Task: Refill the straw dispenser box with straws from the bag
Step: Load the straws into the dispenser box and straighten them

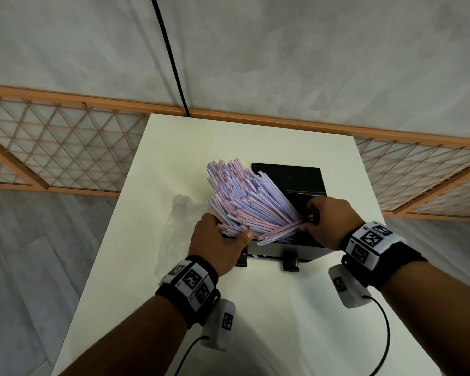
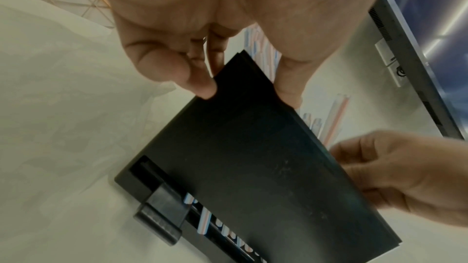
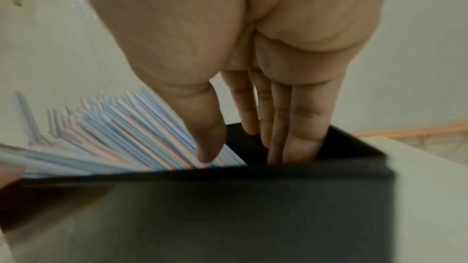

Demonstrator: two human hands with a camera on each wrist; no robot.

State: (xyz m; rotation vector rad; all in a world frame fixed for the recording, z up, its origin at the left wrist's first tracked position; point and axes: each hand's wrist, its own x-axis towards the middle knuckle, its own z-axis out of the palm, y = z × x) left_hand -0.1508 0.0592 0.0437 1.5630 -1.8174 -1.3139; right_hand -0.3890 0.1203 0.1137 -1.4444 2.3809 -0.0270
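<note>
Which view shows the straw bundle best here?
The head view: the whole fanned straw bundle shows, leaning into the black dispenser box between the left hand and right hand. The right wrist view shows only a blurred part of the bundle; the left wrist view shows a few straws behind the box.

Straws — pink-and-blue striped; dispenser box — black.

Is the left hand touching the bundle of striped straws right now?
Touching. In the head view the left hand grips the near end of the fanned bundle of red-and-blue striped straws, its thumb pressed on them above the black dispenser box.
</note>
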